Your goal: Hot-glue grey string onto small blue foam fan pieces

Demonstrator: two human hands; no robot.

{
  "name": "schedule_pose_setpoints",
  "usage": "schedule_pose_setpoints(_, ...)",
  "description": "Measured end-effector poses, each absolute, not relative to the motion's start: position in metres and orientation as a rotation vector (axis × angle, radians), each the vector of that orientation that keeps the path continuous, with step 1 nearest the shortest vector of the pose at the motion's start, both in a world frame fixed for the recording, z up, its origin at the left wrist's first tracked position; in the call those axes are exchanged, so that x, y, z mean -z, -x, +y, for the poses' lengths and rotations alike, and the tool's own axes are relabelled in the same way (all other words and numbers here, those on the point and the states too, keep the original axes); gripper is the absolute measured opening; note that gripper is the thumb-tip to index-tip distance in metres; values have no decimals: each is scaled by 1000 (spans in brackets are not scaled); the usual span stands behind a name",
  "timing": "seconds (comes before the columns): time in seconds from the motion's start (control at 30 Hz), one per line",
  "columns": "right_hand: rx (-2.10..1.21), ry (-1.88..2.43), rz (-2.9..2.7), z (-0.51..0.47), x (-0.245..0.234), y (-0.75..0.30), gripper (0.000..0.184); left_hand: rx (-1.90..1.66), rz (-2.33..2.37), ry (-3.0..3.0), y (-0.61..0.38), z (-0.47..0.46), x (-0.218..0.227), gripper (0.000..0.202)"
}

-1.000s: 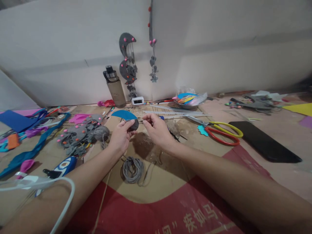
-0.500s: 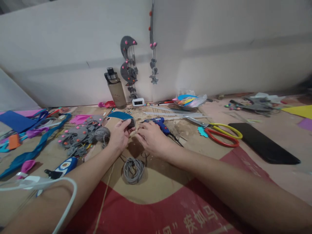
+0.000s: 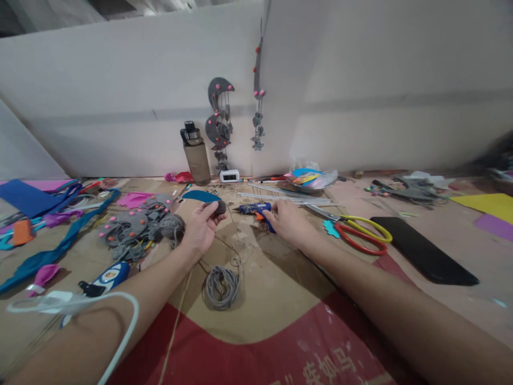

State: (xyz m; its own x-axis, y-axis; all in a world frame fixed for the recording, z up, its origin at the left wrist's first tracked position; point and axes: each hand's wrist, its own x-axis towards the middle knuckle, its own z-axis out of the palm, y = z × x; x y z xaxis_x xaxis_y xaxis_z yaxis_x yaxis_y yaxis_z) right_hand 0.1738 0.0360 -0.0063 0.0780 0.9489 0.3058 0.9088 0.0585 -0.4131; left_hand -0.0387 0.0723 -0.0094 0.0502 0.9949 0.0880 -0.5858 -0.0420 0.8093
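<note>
My left hand (image 3: 202,224) pinches a small grey felt piece (image 3: 218,208) between thumb and fingers, just above the cardboard. A grey string runs from it down to a coil of grey cord (image 3: 222,285) lying nearer me. My right hand (image 3: 285,219) is closed around the handle of a blue glue gun (image 3: 253,208), which lies on the cardboard with its nozzle pointing left towards the felt piece. A blue half-round foam piece (image 3: 200,195) lies just behind my left hand.
Yellow and red scissors (image 3: 359,232) and a black flat slab (image 3: 422,249) lie to the right. Grey felt shapes with pink dots (image 3: 134,226) pile up at the left, beside blue strips (image 3: 56,240). A bottle (image 3: 196,154), a small clock (image 3: 230,175) and hanging felt mobiles (image 3: 218,120) stand at the wall.
My right hand has left the felt piece and moved right onto the glue gun, closing on its handle. My left hand still holds the felt piece, shifted slightly.
</note>
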Motion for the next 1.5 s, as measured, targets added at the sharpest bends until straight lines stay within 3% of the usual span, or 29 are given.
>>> schedule_pose_setpoints(0.1,-113,1959,-1911,40,20,-169,38,-1431,660,-844,36,69,8,18)
schedule_pose_setpoints(0.3,-399,1970,-1812,50,24,-172,22,-1405,701,-848,32,65,9,15)
schedule_pose_setpoints(0.63,-833,1297,-1354,40,15,-154,37,-1404,726,-753,37,72,14,13)
schedule_pose_setpoints(0.77,-995,1018,-1351,26,7,-141,34,-1440,724,-736,39,76,15,14)
schedule_pose_setpoints(1.5,-462,1247,-1653,7,3,-138,23,-1561,734,-712,35,71,7,15)
